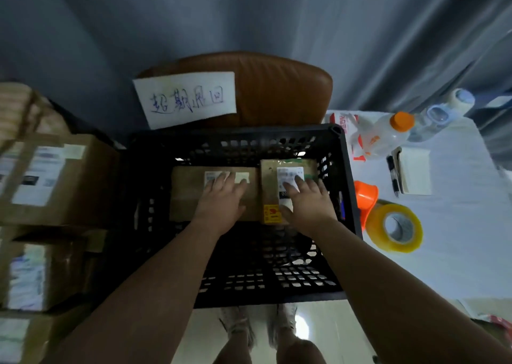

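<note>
Inside the black crate (349, 175), my left hand (221, 200) lies flat, fingers straight, on the left carton (186, 191). My right hand (309, 201) rests likewise, flat-fingered, on the right carton (268, 178).

A single head-worn view looks forward and steeply down into a crate (235, 134), near enough that the left hand (221, 200) and right hand (309, 201) sit mid-frame on outstretched arms. The wide lens (edges bend) also catches a chair (277, 92), a surface (457, 252) and the floor (205, 330).
</note>
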A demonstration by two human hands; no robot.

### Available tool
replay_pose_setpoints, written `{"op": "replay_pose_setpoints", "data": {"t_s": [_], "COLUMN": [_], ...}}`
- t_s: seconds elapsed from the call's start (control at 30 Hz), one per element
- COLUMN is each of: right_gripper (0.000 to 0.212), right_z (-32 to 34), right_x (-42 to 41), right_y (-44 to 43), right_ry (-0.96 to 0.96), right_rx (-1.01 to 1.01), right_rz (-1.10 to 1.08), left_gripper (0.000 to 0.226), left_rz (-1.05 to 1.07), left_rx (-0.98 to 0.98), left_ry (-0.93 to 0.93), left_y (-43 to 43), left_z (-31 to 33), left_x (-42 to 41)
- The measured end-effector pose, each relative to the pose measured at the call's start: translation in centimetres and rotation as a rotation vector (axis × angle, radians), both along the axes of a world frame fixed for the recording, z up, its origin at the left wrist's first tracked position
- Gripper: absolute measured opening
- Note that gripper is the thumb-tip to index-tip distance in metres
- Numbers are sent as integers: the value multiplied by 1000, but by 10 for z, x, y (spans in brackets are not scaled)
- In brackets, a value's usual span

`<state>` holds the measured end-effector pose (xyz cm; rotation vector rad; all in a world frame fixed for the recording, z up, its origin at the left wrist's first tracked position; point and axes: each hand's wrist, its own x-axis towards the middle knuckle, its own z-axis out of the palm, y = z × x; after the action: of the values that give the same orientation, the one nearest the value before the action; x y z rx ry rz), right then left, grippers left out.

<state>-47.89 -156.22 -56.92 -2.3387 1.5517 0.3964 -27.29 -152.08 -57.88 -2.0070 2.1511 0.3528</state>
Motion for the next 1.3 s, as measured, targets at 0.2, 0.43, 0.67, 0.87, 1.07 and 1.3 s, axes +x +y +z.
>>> {"op": "replay_pose_setpoints", "data": {"t_s": [0.2,0.43,0.67,0.87,1.07,1.3], "right_gripper": [59,62,52,46,52,47], "right_z": [90,202,275,311,341,366], "right_x": [61,113,161,220,298,392], "right_y": [-2,20,85,179,287,458], "right_ry": [-186,-290,-442,-579,-600,-750], "right_rx": [-121,-315,-449,-486,-450,-427], "right_rz": [233,495,756,986,1096,1254], "left_gripper": [59,58,56,57,56,58], "left_rz": [152,431,635,827,1050,1212], "left_rx": [-137,-311,-399,-440,-487,-517], "left_ry": [-81,-205,-346,-459,-525,-625], "left_y": [28,103,213,329,476,640], "left_z": [106,229,301,346,379,406], "left_x": [47,72,81,117,160,216]}}
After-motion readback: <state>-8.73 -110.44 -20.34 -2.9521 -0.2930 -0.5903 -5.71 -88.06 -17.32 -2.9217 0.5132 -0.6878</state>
